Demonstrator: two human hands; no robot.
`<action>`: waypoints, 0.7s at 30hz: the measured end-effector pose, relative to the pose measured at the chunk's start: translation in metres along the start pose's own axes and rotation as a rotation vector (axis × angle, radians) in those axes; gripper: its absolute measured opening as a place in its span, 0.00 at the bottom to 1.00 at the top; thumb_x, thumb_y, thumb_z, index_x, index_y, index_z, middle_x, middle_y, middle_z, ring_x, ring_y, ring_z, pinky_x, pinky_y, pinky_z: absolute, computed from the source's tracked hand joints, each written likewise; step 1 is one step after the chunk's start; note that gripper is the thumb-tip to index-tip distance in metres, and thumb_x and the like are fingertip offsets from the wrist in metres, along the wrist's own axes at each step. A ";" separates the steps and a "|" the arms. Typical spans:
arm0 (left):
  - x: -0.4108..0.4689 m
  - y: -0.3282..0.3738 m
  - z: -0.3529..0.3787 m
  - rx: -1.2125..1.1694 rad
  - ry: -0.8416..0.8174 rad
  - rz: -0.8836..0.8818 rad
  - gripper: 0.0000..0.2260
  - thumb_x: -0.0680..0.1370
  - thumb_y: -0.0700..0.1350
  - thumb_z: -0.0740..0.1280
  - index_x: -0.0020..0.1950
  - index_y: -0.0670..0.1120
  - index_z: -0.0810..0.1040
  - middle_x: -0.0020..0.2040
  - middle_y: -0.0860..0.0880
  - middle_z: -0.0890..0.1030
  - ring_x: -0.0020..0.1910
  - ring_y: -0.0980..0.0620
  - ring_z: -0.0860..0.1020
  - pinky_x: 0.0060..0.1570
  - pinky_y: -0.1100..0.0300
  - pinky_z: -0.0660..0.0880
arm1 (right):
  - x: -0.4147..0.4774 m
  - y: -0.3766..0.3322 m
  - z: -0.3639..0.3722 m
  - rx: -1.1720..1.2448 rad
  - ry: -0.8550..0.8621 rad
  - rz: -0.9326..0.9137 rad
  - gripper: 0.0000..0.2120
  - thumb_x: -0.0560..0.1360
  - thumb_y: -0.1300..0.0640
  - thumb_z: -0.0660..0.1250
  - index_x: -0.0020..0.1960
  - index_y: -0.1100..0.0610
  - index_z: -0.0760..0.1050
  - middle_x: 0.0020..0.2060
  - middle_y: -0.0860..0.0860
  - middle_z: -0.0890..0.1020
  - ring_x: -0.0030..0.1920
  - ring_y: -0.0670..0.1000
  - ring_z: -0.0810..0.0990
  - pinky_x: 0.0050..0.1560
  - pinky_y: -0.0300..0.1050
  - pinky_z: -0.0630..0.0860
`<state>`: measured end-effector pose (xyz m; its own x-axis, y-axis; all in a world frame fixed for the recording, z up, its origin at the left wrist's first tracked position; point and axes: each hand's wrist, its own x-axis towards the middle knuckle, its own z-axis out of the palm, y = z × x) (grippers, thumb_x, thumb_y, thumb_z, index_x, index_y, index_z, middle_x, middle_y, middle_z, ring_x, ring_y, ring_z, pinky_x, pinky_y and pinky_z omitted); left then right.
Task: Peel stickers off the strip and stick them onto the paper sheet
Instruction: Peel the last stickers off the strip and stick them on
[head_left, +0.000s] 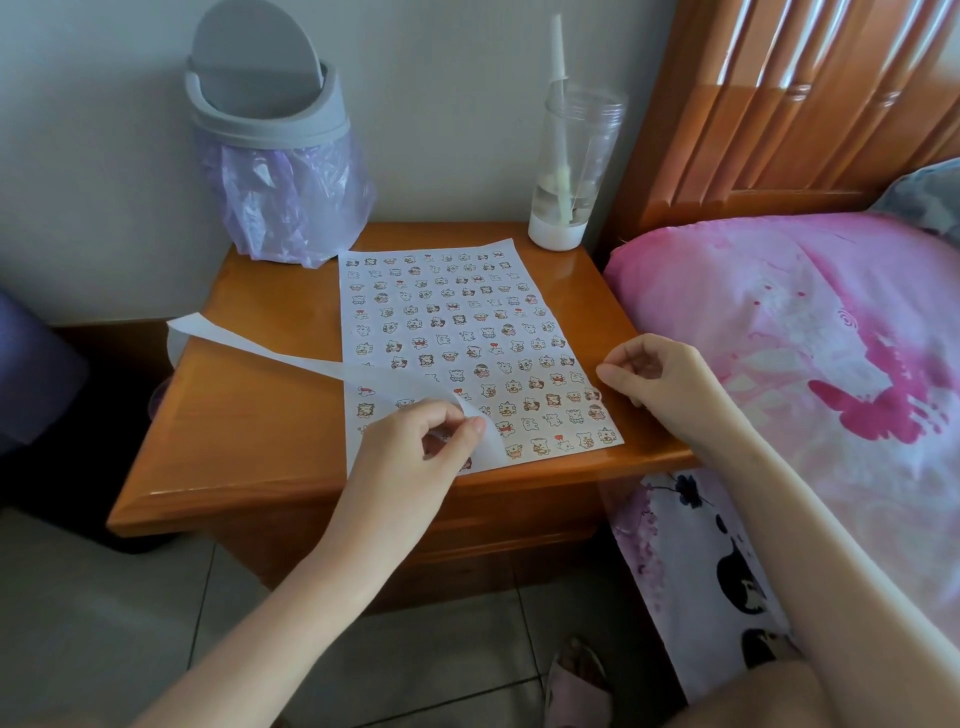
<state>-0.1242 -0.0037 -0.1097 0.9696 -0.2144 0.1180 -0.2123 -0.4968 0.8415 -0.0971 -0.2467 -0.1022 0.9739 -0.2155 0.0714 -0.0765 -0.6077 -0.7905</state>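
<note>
Nearest, the left hand (415, 447) pinches the near end of the white strip (291, 358) between thumb and forefinger, over the near left corner of the paper sheet (467, 322); the strip trails away left, past the edge of the wooden surface (249, 415). The right hand (644, 371) is at the sheet's near right edge, fingers curled toward the thumb; whether it holds a sticker I cannot tell. The sheet looks nearly covered, so this seems a late peel; next calls for finding a bare spot and pressing a sticker flat. Farther back stand a grey bin (270, 130) and a clear bottle (571, 156)
</note>
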 end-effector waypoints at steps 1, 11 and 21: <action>0.000 0.000 0.000 -0.001 0.000 0.000 0.04 0.76 0.52 0.65 0.46 0.54 0.78 0.42 0.61 0.79 0.43 0.61 0.78 0.40 0.78 0.71 | 0.000 -0.001 0.000 0.006 -0.001 0.005 0.06 0.71 0.55 0.72 0.45 0.55 0.77 0.38 0.49 0.78 0.36 0.45 0.73 0.38 0.35 0.71; 0.000 0.000 -0.001 0.007 -0.011 0.004 0.04 0.76 0.51 0.65 0.43 0.55 0.77 0.40 0.61 0.79 0.42 0.65 0.77 0.39 0.80 0.70 | -0.001 -0.002 0.006 -0.097 0.010 -0.021 0.06 0.69 0.58 0.73 0.43 0.54 0.77 0.34 0.46 0.75 0.32 0.42 0.70 0.34 0.32 0.66; 0.000 -0.001 0.000 0.009 -0.003 0.010 0.04 0.76 0.51 0.65 0.44 0.53 0.78 0.40 0.61 0.79 0.41 0.65 0.77 0.38 0.79 0.71 | -0.002 -0.003 0.007 -0.093 -0.020 -0.036 0.08 0.68 0.55 0.74 0.43 0.53 0.77 0.36 0.46 0.77 0.34 0.42 0.72 0.36 0.34 0.69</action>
<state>-0.1239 -0.0029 -0.1104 0.9670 -0.2224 0.1247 -0.2232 -0.5023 0.8354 -0.0972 -0.2389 -0.1044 0.9804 -0.1775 0.0853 -0.0604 -0.6835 -0.7275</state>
